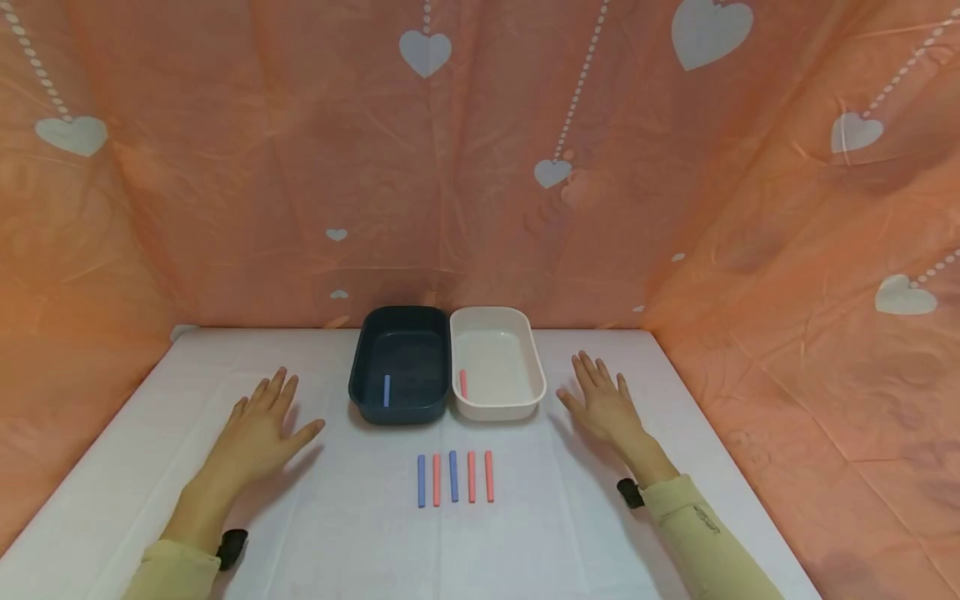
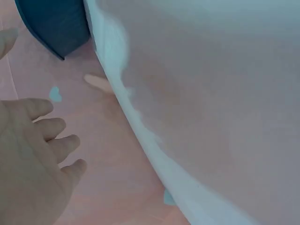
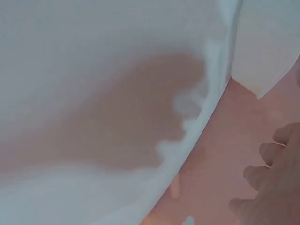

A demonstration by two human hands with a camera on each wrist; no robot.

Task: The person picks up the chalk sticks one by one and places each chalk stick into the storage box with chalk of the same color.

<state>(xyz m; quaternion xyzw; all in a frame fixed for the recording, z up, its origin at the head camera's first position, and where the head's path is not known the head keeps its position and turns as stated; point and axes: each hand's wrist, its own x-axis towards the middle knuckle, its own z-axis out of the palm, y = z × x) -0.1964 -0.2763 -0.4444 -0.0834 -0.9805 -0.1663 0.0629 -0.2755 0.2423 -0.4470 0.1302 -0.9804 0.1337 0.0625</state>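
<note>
Both hands are lying flat on the white worktop point(image 1: 150, 467) with fingers spread and released, holding nothing: the left hand point(image 1: 258, 433) at lower left of the frame, the right hand point(image 1: 600, 404) right of centre. Between them, low in the middle, five sticks point(image 1: 454, 477) are lying side by side in a row, upright in the picture: blue, pink, blue, pink, pink from left to right. Just above the row, two trays are sitting touching each other, a dark tray point(image 1: 401, 364) holding one blue stick point(image 1: 387, 390) and a white tray point(image 1: 496, 362) holding one pink stick point(image 1: 463, 383). An orange cloth with white hearts point(image 1: 480, 150) is filling the background
</note>
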